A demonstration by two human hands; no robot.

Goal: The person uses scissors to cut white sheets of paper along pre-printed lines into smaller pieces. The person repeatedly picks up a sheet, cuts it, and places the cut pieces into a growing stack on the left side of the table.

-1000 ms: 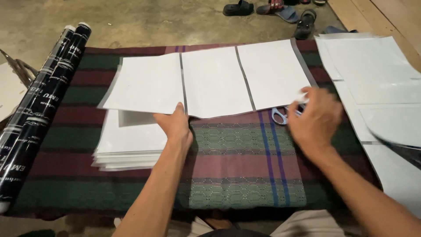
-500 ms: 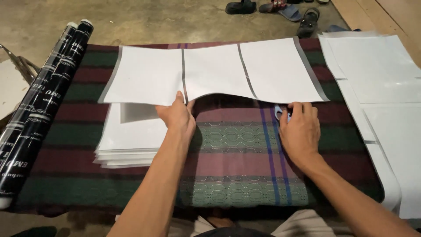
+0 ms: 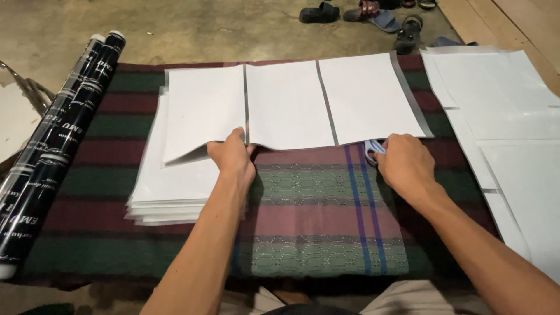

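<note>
Both hands pinch the near edge of the joined white sheets (image 3: 291, 105), whose long axis runs left-right: left hand (image 3: 233, 156) at the middle, right hand (image 3: 403, 162) at the right end.

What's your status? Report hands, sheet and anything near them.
Left hand grips the near edge of the joined white sheet, edge lifted. Right hand pinches the same edge, resting on blue-handled scissors. Paper stack lies under the sheet's left end.
</note>
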